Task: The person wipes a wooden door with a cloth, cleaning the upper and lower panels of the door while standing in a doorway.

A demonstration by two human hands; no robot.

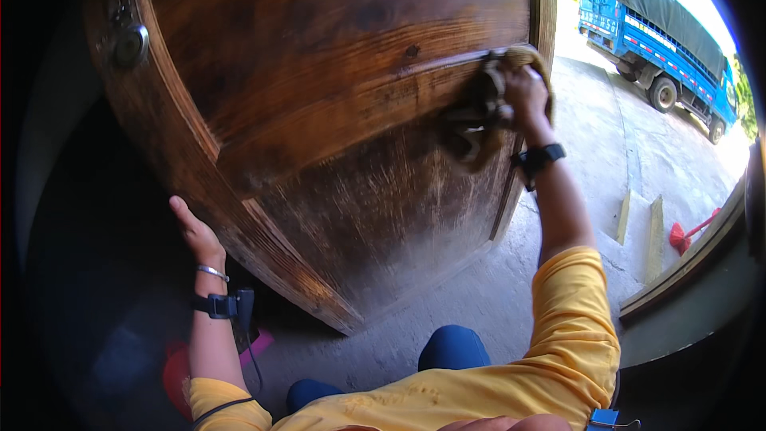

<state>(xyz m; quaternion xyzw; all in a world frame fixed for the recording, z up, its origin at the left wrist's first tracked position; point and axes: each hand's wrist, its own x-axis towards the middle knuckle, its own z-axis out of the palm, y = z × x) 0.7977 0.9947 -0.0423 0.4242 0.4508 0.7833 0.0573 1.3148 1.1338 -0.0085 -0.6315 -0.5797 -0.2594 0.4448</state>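
Note:
A brown wooden panel door (359,72) stands ajar in front of me, its lower panel scuffed and pale towards the bottom. My right hand (526,93) grips a bunched brown cloth (479,152) and presses it to the door near the hinge-side stile, at the end of the middle rail. At the door's free edge, my left hand (200,236) is against the stile with the thumb pointing up; its other fingers are hidden behind the door. A round metal lock (130,45) sits higher on that same stile.
Outside, a blue truck (658,42) with a dark tarpaulin is parked on concrete ground (589,126). A wooden door frame (676,257) is at right, near a red broom-like object (682,236). A red object (175,371) lies in shadow at lower left.

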